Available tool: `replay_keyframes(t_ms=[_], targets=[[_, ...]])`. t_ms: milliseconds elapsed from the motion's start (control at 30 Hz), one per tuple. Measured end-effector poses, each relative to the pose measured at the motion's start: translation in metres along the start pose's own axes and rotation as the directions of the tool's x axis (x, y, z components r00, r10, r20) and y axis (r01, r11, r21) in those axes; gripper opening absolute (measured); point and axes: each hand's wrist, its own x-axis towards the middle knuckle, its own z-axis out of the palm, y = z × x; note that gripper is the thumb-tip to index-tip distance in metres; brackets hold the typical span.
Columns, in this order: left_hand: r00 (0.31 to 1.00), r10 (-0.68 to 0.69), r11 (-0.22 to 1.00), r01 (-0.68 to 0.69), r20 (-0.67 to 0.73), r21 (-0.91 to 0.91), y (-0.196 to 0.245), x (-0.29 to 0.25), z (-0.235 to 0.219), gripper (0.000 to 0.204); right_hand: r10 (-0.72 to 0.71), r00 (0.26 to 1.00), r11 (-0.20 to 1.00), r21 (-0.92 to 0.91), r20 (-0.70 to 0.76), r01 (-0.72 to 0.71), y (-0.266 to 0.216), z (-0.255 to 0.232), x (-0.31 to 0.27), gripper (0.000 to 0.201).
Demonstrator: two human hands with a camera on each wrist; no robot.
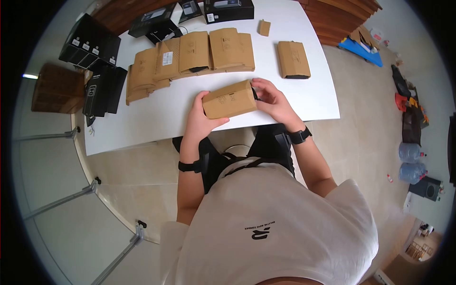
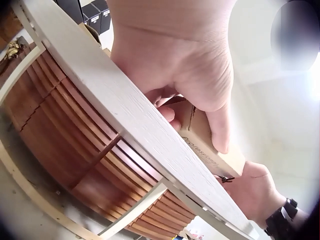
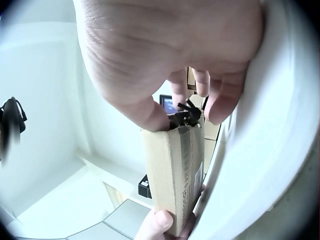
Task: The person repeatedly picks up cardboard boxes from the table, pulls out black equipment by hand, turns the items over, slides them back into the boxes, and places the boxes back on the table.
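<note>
Near the table's front edge, my left hand [image 1: 201, 122] grips a brown cardboard box [image 1: 230, 101] by its left end, the thumb along the near side. Printed lettering shows on the box in the left wrist view. My right hand [image 1: 279, 105] is at the box's open right end, fingers curled about the opening. In the right wrist view, a bundled black cable [image 3: 192, 116] pokes out of that opening between my thumb [image 3: 159, 119] and fingers. The rest of the box's contents is hidden inside.
Several similar cardboard boxes [image 1: 192, 50] lie in a row behind on the white table [image 1: 159, 114]. Another cardboard box [image 1: 294, 59] lies to the right, near a small cardboard piece [image 1: 264, 27]. Black boxes [image 1: 90, 42] stand along the left and back edges.
</note>
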Motion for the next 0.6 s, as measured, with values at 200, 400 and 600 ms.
replay_keyframes(t_ms=[200, 400, 600], targets=[[0.999, 0.032, 0.999, -0.033, 0.020, 0.016, 0.001, -0.002, -0.005, 0.093, 0.102, 0.987, 0.991, -0.093, 0.126, -0.091, -0.005, -0.009, 0.002, 0.057], [0.997, 0.025, 0.998, -0.029, 0.072, 0.048, 0.006, -0.002, -0.008, 0.096, 0.271, 0.952, 0.962, -0.079, 0.144, -0.261, -0.004, -0.007, 0.002, 0.058], [0.995, -0.023, 0.995, 0.014, 0.097, 0.099, 0.018, -0.001, -0.011, 0.092, 0.269, 0.958, 0.962, -0.075, 0.098, -0.262, -0.003, -0.005, -0.001, 0.047]])
